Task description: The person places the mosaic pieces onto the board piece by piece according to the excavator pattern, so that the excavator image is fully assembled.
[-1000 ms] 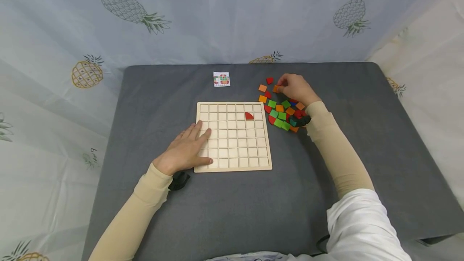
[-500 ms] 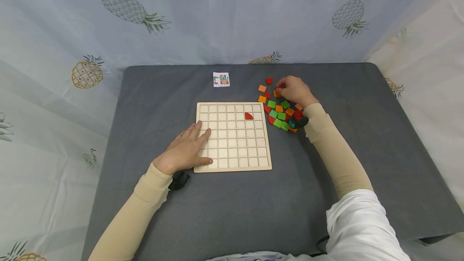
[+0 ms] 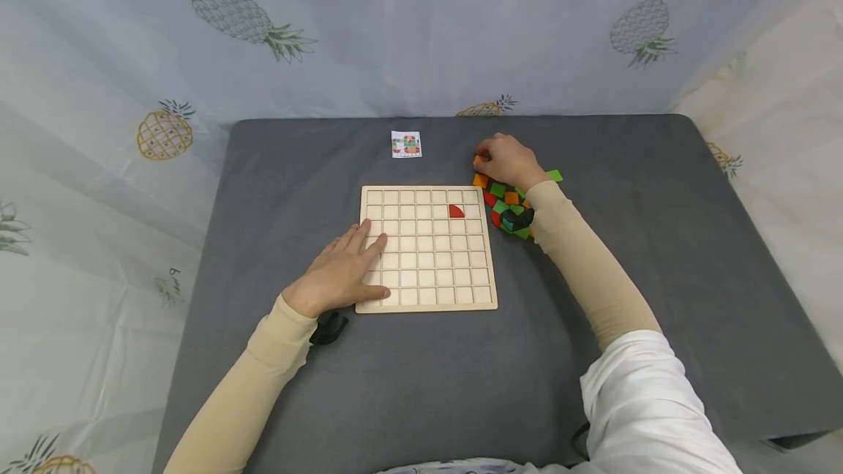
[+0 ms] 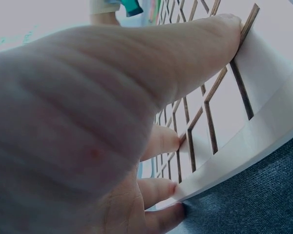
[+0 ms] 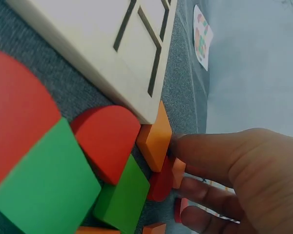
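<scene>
My left hand (image 3: 336, 269) rests with spread fingers on the left edge of a pale wooden grid board (image 3: 428, 262). In the left wrist view its thumb (image 4: 205, 46) presses on the grid. One red quarter-round block (image 3: 456, 211) sits in a cell at the board's upper right. Past the board's far right corner, my right hand (image 3: 510, 161) pinches a light orange square block (image 5: 178, 171) between thumb and fingers, low among the loose pieces. A deeper orange block (image 5: 156, 139) lies against the board's corner, beside the thumb. The hand hides some pieces behind it.
Several loose blocks lie right of the board, among them a green one (image 3: 555, 175) and a red one (image 5: 107, 141). A small printed pattern card (image 3: 406, 145) lies behind the board on the grey tabletop (image 3: 421, 386). A pineapple-print curtain (image 3: 421, 35) hangs behind.
My right hand has moved left, from an orange block farther right to the light orange one. The left hand stays on the board.
</scene>
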A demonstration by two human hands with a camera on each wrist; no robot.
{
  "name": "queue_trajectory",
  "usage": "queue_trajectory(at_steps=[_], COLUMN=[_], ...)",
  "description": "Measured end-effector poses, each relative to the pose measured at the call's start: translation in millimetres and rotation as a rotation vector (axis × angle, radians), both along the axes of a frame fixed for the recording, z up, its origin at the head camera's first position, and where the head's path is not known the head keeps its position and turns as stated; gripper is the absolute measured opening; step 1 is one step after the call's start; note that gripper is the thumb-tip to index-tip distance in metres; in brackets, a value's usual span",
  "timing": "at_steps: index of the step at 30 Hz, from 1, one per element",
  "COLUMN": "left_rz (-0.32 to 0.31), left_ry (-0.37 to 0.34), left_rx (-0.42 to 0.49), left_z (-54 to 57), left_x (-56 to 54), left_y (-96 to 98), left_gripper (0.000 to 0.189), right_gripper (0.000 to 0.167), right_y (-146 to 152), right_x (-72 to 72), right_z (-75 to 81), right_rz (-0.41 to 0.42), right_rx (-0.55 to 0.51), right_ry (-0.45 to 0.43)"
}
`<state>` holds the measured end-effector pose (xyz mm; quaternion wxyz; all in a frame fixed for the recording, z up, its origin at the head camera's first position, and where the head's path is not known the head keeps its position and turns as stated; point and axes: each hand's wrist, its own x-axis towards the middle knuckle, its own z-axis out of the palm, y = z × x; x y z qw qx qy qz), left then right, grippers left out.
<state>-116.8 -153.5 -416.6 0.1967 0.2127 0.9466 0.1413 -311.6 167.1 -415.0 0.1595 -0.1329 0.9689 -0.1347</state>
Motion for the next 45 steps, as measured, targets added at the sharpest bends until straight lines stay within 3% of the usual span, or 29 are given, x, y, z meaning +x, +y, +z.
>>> queue_trajectory(at_steps=[6,12,17,23,32,45], left_rz=[-0.002,0.003,0.003,0.003,-0.001,-0.002], left_ry=[-0.006,-0.003,-0.002,-0.006,-0.020,-0.023], left_rx=[-0.002,-0.003,-0.010,-0.016,-0.013,-0.014], left_z=[0.2,0.5,0.6,0.0,-1.3,0.1], left_x=[-1.8,-2.2,-2.1,-2.3,-2.8,-3.0], left_y=[2.0,1.6,0.8,0.5,0.9,0.5], left_gripper=[0.092,0.093,0.093,0.093,0.093,0.092], right_gripper=[0.041,0.037,0.033,0.033,0.033,0.035], right_y=[-1,-17,-32,-44,-49,-52], right_x=[8.4,30.6,48.8,64.2,72.9,75.2], right_z=[4.5,15.3,14.2,7.5,-4.6,-5.3], right_rz=[0.048,0.163,0.256,0.302,0.361,0.370], right_rx=[-0.087,-0.192,-0.209,-0.210,-0.171,-0.123], right_ry=[0.025,0.030,0.057,0.052,0.047,0.046])
